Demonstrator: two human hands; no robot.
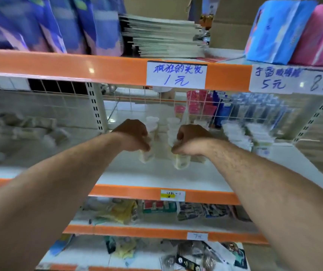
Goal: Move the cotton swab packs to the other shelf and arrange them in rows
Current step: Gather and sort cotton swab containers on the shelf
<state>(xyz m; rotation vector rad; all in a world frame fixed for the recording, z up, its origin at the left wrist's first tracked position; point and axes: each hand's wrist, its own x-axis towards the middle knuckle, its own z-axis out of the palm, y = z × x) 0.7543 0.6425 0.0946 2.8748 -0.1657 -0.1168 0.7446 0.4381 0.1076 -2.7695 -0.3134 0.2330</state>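
While your left hand [135,136] and right hand [191,140] each pinch a cotton swab pack [147,156] low over the white shelf [137,173], you appear mid-placement; next, stand both upright beside the row [173,123] behind.

Bright, even light; soft motion blur, wide-angle bending at edges.

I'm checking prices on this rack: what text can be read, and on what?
"1元": white handwritten paper tag, top orange shelf edge; characters above it unclear.
"5元", "8元": wider white paper tag to its right; upper line blurred.
Too blurred: small yellow-marked tag, middle shelf edge.
Too blurred: small pale tag, lower shelf edge.
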